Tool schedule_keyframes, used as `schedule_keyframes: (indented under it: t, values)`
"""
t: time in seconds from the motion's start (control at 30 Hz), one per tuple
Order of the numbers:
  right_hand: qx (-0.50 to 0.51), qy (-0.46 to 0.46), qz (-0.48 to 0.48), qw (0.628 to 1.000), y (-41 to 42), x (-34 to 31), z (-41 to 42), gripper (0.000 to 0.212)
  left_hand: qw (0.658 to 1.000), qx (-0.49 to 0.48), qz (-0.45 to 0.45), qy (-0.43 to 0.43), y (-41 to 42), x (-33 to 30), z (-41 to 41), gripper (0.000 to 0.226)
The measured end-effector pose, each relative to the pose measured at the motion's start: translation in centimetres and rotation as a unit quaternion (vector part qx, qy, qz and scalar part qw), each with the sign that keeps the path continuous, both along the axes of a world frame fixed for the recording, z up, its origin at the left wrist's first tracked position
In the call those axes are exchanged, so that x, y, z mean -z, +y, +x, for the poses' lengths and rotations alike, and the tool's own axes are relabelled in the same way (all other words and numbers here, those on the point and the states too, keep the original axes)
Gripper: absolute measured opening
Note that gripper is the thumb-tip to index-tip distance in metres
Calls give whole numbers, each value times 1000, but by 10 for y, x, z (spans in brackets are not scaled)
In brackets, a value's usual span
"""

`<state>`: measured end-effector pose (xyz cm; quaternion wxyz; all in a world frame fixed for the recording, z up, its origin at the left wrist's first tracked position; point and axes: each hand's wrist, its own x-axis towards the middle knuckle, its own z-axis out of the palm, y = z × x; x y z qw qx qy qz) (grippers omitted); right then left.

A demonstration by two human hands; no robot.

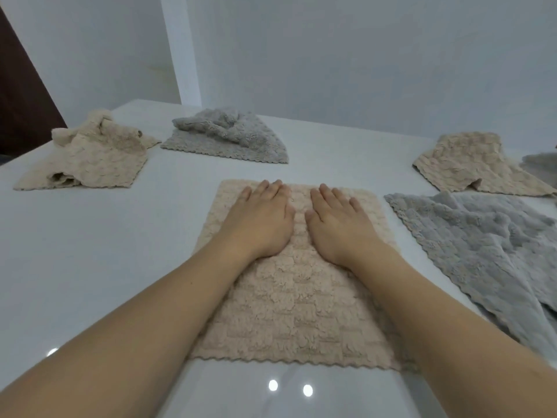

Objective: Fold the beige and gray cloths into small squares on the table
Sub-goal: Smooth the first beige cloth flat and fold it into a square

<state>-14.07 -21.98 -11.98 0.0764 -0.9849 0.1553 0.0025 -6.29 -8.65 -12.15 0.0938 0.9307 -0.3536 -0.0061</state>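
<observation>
A glossy white table [90, 251] fills the view, with two small bright light reflections near its near edge. Behind it stands a plain pale wall [361, 55], with a white vertical strip [177, 49] running down it and a dark brown panel [21, 95] at the far left.

A beige cloth [295, 309] lies flat in the middle of the table, its scalloped hem toward the near edge. The left hand [260, 220] and right hand [337, 226] rest palm-down on its far half, side by side, fingers stretched out flat and close together, gripping nothing.

A rumpled gray cloth [482, 251] lies just right of the beige one. At far right sits a second beige cloth [470, 164], loosely laid, with a gray scrap [542, 167] at the frame edge beyond it. At far left a crumpled beige heap [90, 158] sits beside a bunched gray heap [226, 137].
</observation>
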Motion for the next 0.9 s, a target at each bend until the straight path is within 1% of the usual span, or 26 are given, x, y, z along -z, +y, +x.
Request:
schedule_keyframes:
  t: [0.1, 0.2, 0.33, 0.4, 0.47, 0.53, 0.6, 0.63, 0.7, 0.77, 0.83, 0.9]
  values:
    - [-9, -1, 0, 1000, -1, 1, -1, 57, 1000, 5, 5, 4, 2, 2, 2, 57]
    - [-3, 7, 4, 1000, -16, -3, -13, 57, 1000, 6, 22, 21, 27, 0, 15, 59]
    - [58, 33, 9, 998, -41, -7, -36, 58, 996, -59, 53, 41, 66, -2, 26, 60]
    - [90, 41, -2, 995, -40, -15, -40, 59, 993, -78, 86, 22, 63, -10, 23, 61]
    - [78, 21, -4, 997, -18, -24, -42, 60, 994, -79, 74, -1, 52, -20, 3, 62]
    - [31, -13, 6, 999, 12, -19, -49, 59, 999, -40, 33, -13, 43, -18, -29, 62]
    - [-5, -10, 16, 1000, 30, -10, -61, 58, 1000, 0, 26, -5, 47, -7, -60, 62]
    - [-5, 3, 16, 1000, 27, -7, -68, 58, 1000, 7, 30, 1, 55, -2, -65, 61]
    - [7, 28, 10, 1000, 11, -6, -79, 58, 999, -15, 40, 21, 79, 1, -56, 60]
    - [48, 46, 7, 998, -6, -9, -88, 59, 995, -67, 60, 39, 100, -4, -40, 61]
    - [88, 52, 3, 995, -10, -14, -90, 60, 990, -109, 83, 23, 106, -11, -38, 64]
    - [90, 37, 9, 995, 5, -18, -89, 61, 994, -91, 59, -13, 92, -14, -63, 65]
